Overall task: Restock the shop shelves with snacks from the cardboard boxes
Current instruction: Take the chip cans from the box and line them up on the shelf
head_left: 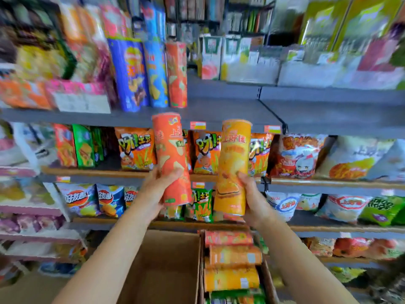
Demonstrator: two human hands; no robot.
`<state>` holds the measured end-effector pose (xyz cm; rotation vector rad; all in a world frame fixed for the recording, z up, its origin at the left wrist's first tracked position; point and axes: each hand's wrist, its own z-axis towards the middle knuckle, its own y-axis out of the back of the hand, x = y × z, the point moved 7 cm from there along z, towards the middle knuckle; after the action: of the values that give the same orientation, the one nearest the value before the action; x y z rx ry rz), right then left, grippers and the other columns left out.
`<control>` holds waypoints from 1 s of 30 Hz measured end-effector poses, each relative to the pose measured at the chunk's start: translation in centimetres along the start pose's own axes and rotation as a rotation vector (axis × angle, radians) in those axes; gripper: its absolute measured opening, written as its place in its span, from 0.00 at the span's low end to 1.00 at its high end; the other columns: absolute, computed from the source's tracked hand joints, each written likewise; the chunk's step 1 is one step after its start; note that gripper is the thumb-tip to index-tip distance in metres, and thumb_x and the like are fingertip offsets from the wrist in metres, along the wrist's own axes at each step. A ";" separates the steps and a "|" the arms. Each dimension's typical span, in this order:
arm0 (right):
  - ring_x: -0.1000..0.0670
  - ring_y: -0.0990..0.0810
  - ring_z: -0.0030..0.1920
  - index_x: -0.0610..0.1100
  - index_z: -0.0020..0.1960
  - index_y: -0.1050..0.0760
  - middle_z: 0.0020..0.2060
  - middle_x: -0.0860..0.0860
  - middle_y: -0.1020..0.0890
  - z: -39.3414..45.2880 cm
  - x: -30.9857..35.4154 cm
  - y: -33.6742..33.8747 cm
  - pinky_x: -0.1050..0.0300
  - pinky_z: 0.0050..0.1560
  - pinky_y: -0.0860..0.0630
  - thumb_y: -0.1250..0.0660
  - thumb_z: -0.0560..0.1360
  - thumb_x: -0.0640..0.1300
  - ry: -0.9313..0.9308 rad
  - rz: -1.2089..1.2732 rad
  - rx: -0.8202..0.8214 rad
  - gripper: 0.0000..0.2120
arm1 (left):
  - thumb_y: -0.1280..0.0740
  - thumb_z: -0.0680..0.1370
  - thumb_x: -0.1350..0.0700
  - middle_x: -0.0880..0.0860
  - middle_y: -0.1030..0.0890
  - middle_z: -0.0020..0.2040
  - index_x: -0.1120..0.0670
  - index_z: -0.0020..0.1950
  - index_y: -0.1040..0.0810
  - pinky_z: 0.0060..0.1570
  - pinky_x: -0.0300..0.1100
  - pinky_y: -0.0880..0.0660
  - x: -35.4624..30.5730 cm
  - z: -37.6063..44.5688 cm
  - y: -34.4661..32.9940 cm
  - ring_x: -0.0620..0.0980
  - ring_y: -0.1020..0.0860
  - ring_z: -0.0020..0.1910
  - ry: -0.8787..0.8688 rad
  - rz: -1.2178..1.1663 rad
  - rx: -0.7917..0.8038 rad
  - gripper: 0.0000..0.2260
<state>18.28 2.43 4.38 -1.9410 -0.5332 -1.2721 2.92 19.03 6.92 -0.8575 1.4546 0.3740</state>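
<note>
My left hand [156, 189] grips an upright orange-red chip can [172, 156] around its lower half. My right hand [254, 198] grips a yellow-orange chip can [234, 165] the same way. Both cans are raised in front of the grey shelf [219, 113], just below its front edge. On that shelf stand three chip cans: dark blue [129, 73], light blue [155, 73] and orange-red [176, 73]. Below my arms, an open cardboard box [268, 279] holds several cans [232, 266] lying on their sides.
A second cardboard box [166, 266] sits left of the first, showing a bare brown inside. Lower shelves carry rows of snack bags [135, 148]. Drink cartons [210, 58] stand at the back of the grey shelf, whose surface right of the cans is bare.
</note>
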 end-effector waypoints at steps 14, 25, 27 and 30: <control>0.49 0.19 0.48 0.48 0.60 0.25 0.47 0.52 0.18 12.2 21.3 -8.9 0.50 0.51 0.21 0.25 0.70 0.60 0.641 -0.597 -0.442 0.24 | 0.20 0.69 0.57 0.48 0.20 0.60 0.46 0.65 0.30 0.58 0.48 0.23 -18.7 16.3 -2.8 0.47 0.20 0.57 -0.496 0.174 -0.063 0.29; 0.42 0.22 0.58 0.43 0.66 0.31 0.61 0.45 0.22 20.3 20.5 -8.5 0.53 0.48 0.29 0.25 0.70 0.61 0.522 -0.910 -0.544 0.34 | 0.28 0.73 0.40 0.53 0.24 0.65 0.53 0.72 0.33 0.57 0.51 0.27 -15.6 21.9 -1.3 0.55 0.25 0.64 -0.582 0.840 -0.249 0.33; 0.42 0.22 0.59 0.43 0.66 0.29 0.62 0.44 0.23 21.4 20.4 -8.8 0.51 0.50 0.28 0.25 0.70 0.61 0.492 -0.911 -0.558 0.34 | 0.31 0.75 0.38 0.55 0.26 0.66 0.55 0.73 0.35 0.57 0.54 0.27 -15.2 21.7 -1.4 0.58 0.26 0.65 -0.589 1.032 -0.328 0.34; 0.42 0.22 0.60 0.44 0.68 0.28 0.64 0.43 0.25 22.8 20.5 -9.3 0.48 0.59 0.25 0.26 0.69 0.65 0.437 -0.930 -0.581 0.36 | 0.34 0.77 0.38 0.57 0.27 0.65 0.57 0.72 0.34 0.57 0.53 0.27 -15.4 21.2 -2.0 0.57 0.27 0.65 -0.594 1.140 -0.386 0.32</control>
<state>34.15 24.79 20.97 -1.7714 -0.9635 -2.5982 17.27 36.69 19.95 -0.0668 1.1759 1.6467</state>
